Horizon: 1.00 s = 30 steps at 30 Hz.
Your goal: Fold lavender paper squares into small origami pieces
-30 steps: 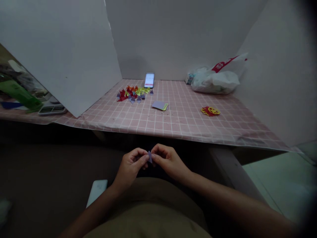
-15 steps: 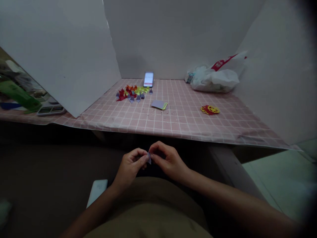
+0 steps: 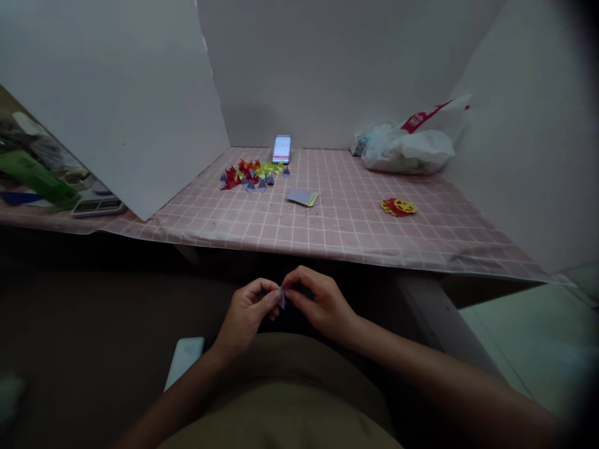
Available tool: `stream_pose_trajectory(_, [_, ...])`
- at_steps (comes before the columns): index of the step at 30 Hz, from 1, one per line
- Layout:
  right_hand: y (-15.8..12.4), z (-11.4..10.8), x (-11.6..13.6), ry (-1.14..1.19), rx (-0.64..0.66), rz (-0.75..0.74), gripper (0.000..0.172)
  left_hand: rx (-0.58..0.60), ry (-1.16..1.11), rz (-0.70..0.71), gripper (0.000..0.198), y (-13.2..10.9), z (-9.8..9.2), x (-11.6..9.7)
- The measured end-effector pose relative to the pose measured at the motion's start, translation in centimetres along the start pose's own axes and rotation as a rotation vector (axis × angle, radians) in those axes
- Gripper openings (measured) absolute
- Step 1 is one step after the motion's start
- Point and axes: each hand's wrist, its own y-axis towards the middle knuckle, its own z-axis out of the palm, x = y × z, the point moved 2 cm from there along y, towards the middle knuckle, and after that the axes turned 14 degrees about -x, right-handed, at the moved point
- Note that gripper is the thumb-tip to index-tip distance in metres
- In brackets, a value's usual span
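Observation:
Above my lap, in front of the table edge, a small folded piece of lilac paper [image 3: 282, 300] is pinched between my two hands. My left hand [image 3: 250, 312] grips it from the left with thumb and fingers. From the right, the thumb and fingertips of my right hand [image 3: 322, 302] close on its upper part. Fingertips cover much of the paper. On the table lies a stack of lilac and yellow-green paper sheets [image 3: 301, 196]. Behind it to the left, a cluster of small folded paper pieces [image 3: 248, 174] shows red, orange, yellow and lilac.
A lit phone [image 3: 281, 149] leans near the back wall. To the right are a white plastic bag [image 3: 407, 149] and red and yellow cut-out shapes [image 3: 399, 207]. A white board [image 3: 112, 106] and a scale [image 3: 98, 206] stand left. A pale flat device [image 3: 185, 362] lies beside my left forearm.
Both hands keep the same pinch on the lilac paper, with hardly any movement. The view has shifted very slightly.

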Motion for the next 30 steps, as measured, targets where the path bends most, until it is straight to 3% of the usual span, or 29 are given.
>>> stream_pose_trajectory(9, [0.2,-0.2,-0.2,-0.019,0.022,-0.077,0.012,0.009,-0.011,-0.023,0.016,0.0,0.0,0.2])
stream_pose_trajectory(20, [1.1,-0.9,0.1,-0.114,0.176,-0.144,0.012,0.015,0.005,0.007,0.016,0.0,-0.1,0.2])
stream_pose_trajectory(30, [1.2,-1.0,0.7,-0.176,0.194,-0.157,0.012,-0.004,0.027,0.021,0.015,0.0,0.1,0.1])
